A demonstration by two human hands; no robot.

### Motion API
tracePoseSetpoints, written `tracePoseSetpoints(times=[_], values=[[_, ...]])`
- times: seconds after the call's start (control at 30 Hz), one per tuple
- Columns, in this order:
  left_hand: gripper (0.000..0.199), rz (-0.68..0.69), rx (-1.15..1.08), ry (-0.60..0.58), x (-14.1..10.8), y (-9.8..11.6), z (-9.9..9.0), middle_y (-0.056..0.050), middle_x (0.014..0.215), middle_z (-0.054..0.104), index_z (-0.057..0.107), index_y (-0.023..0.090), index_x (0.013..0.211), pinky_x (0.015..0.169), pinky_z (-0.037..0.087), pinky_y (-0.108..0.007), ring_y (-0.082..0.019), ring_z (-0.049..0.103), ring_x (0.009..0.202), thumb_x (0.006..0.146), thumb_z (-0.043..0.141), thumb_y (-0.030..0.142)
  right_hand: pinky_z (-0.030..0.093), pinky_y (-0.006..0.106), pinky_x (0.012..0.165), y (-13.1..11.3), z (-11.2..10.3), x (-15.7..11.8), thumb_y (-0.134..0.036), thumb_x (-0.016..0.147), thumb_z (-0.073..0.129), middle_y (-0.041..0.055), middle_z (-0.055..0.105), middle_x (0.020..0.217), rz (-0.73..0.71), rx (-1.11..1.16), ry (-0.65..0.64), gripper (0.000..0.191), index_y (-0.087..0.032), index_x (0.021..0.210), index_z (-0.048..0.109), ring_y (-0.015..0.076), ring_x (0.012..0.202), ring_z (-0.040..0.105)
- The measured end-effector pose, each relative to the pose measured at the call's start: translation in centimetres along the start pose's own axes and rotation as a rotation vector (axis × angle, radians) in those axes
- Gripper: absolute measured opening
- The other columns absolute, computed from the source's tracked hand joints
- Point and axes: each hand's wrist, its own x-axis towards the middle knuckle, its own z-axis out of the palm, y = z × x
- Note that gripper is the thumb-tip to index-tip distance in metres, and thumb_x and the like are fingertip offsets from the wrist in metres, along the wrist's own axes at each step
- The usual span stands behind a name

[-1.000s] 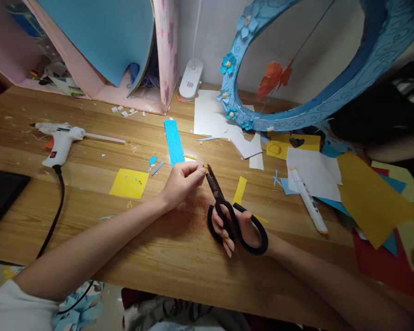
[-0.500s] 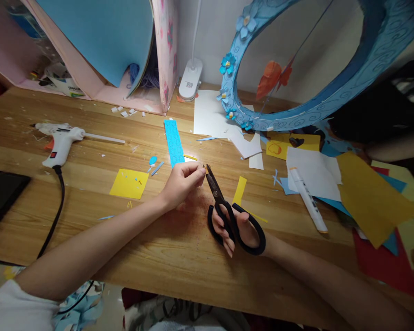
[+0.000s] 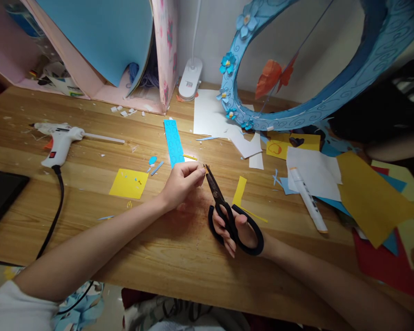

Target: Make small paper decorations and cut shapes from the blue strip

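Looking like a craft workspace: showing scissors point(image 3: 215, 194), a glue gun point(image 3: 61, 146), a marker point(image 3: 308, 200), coloured paper point(image 3: 372, 197) and small offcuts point(image 3: 158, 168) at a wooden desk point(image 3: 158, 266), plus a flower-trimmed blue ring point(image 3: 286, 120) standing behind.

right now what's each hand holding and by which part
The right hand holds black-handled metal scissors by their looped handles. The left hand pinches a tiny orange scrap at the fingertips, its part too small to tell.

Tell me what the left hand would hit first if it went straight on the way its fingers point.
The left hand would probably meet the blade end of the scissors first; depth is unclear, so it might pass just beside it.
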Motion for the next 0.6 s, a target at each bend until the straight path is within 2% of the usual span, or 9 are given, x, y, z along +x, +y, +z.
tracePoseSetpoints(times=[0.23, 0.6], values=[[0.037, -0.005, -0.010, 0.019, 0.0, 0.1, 0.0, 0.006, 0.046, 0.034, 0.040, 0.017, 0.048, 0.041, 0.020, -0.021, -0.005, 0.027, 0.042, 0.080, 0.051, 0.032, 0.048, 0.019, 0.033, -1.6, 1.5, -0.2, -0.085, 0.060, 0.045, -0.0070, 0.045, 0.057, -0.014, -0.181, 0.057, 0.071, -0.016, 0.076, 0.049, 0.0026, 0.032, 0.041], [0.037, -0.010, 0.021, 0.027, 0.2, -0.1, 0.0, 0.006, 0.047, 0.033, 0.040, 0.017, 0.049, 0.041, 0.019, -0.022, -0.005, 0.026, 0.043, 0.080, 0.052, 0.035, 0.045, 0.015, 0.030, -1.1, 1.1, 0.1, -0.082, 0.063, 0.048, -0.0083, 0.045, 0.056, -0.026, -0.146, 0.018, 0.066, -0.017, 0.073, 0.045, 0.0017, 0.030, 0.041]])
